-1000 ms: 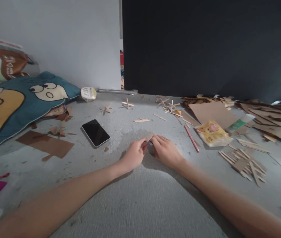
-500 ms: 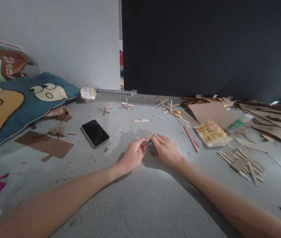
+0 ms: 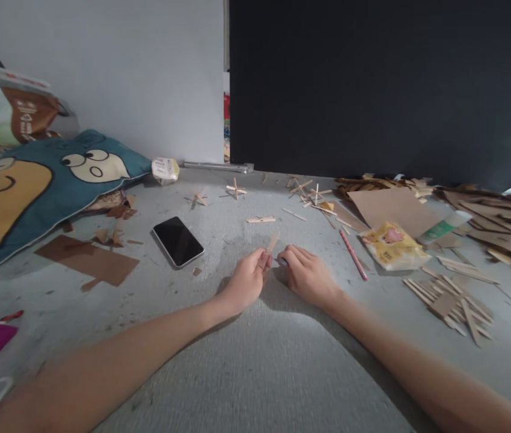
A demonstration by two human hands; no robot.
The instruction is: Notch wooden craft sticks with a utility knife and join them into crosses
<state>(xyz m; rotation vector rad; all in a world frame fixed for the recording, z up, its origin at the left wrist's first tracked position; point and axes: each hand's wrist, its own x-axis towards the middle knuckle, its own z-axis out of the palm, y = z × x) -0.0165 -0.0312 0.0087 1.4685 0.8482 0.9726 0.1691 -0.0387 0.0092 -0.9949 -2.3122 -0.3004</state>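
Note:
My left hand (image 3: 247, 280) is closed in a pinch on a small wooden stick (image 3: 272, 243) that points up and away from the grey floor (image 3: 255, 361). My right hand (image 3: 306, 275) lies just right of it, fingers curled together, with a small dark thing at its fingertips that I cannot make out. The two hands nearly touch at the stick's lower end. Both forearms stretch out from the bottom of the view.
A black phone (image 3: 178, 241) lies left of my hands. A pink pencil (image 3: 353, 255), a yellow packet (image 3: 392, 245), a glue tube (image 3: 445, 225) and a pile of wooden sticks (image 3: 451, 295) sit to the right. Cardboard pieces (image 3: 88, 260) and a blue cushion (image 3: 34, 195) are at left.
The stick in my left hand has turned from lying flatter to standing more upright. The view has shifted slightly; the hands stay in the same spot.

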